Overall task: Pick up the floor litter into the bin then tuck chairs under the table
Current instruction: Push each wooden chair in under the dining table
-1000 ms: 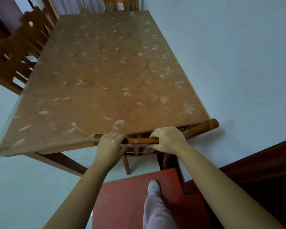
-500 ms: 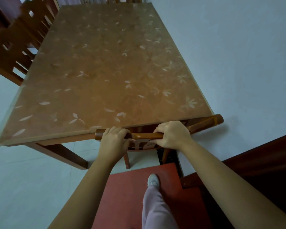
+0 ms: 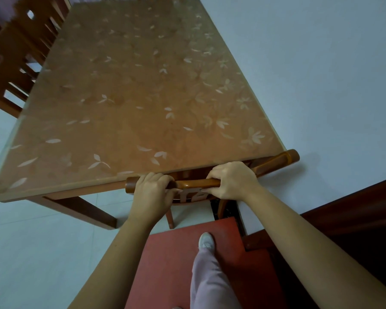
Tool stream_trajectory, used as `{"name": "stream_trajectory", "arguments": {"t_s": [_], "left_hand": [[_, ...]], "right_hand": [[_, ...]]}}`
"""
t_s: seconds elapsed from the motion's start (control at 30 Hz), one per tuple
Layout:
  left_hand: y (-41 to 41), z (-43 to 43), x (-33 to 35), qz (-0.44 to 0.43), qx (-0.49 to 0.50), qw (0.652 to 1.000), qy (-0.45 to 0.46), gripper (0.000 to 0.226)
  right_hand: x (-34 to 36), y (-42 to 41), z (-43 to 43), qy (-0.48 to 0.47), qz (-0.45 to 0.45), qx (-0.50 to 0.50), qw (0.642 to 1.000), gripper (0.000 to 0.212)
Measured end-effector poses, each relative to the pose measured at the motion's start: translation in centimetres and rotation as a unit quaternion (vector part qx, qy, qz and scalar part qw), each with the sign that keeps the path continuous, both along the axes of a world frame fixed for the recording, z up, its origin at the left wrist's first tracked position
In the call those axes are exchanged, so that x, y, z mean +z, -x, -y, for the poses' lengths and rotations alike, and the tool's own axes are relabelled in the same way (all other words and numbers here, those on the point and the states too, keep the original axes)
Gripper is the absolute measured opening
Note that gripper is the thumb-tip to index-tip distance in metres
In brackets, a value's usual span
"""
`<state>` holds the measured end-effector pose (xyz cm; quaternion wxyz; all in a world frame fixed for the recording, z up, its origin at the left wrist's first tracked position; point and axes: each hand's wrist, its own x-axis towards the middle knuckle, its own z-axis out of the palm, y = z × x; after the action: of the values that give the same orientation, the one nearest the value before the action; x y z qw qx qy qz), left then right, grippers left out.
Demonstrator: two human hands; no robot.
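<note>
Leaf-patterned counter (image 3: 132, 103) stood against a pale wall (image 3: 321, 63).
Your left grip (image 3: 153, 192) and right grip (image 3: 231, 180) clenched the chair (image 3: 196, 183) rail at 12 o'clock.

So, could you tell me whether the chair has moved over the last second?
Yes. The chair has slid further under the table; less of its top rail shows past the table's near edge.
</note>
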<state>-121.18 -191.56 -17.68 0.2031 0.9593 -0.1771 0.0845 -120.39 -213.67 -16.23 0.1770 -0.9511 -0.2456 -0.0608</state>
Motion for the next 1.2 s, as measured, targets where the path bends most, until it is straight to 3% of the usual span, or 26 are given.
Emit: {"name": "stream_trajectory", "arguments": {"t_s": [0.73, 1.07, 1.2], "left_hand": [[0.6, 0.7, 0.0, -0.018, -0.020, 1.000, -0.007, 0.028], [1.7, 1.5, -0.1, -0.031, 0.027, 0.999, -0.019, 0.038], [2.3, 1.8, 0.3, -0.056, 0.036, 0.997, -0.044, 0.040]], "right_hand": [[0.9, 1.1, 0.2, 0.020, -0.047, -0.057, 0.997, 0.031], [0.8, 1.2, 0.3, 0.044, -0.028, -0.047, 0.998, 0.032], [1.6, 1.3, 0.2, 0.047, -0.082, -0.043, 0.995, 0.032]]}}
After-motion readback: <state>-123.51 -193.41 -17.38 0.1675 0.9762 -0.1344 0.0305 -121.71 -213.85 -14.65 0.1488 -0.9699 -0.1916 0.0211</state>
